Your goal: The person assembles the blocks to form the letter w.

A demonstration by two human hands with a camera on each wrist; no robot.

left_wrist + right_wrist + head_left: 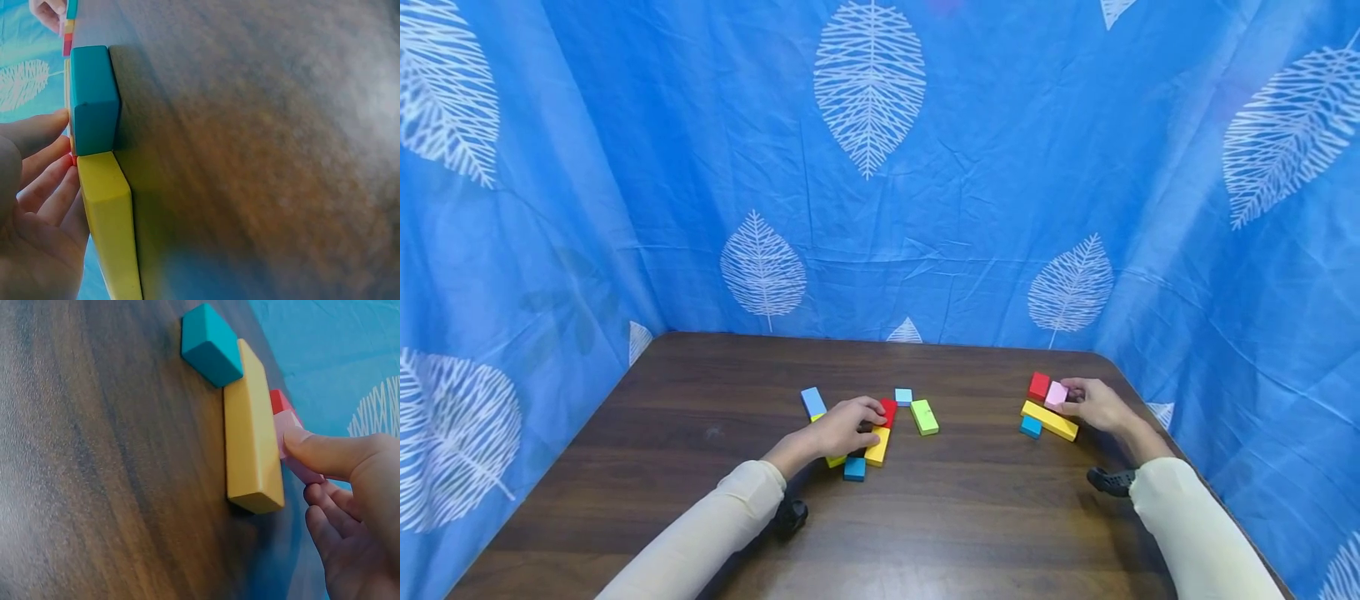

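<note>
My left hand lies on a cluster of blocks at the table's middle. Its straight fingers touch a red block, with a yellow block and a teal block just below. The left wrist view shows the teal block end to end with the yellow block, fingers beside them. My right hand pinches a pink block lying beside a red block, a long yellow block and a teal cube. The thumb presses the pink block.
A light blue block, a small teal block and a green block lie around the left cluster. The dark wooden table is enclosed by blue leaf-print cloth on three sides.
</note>
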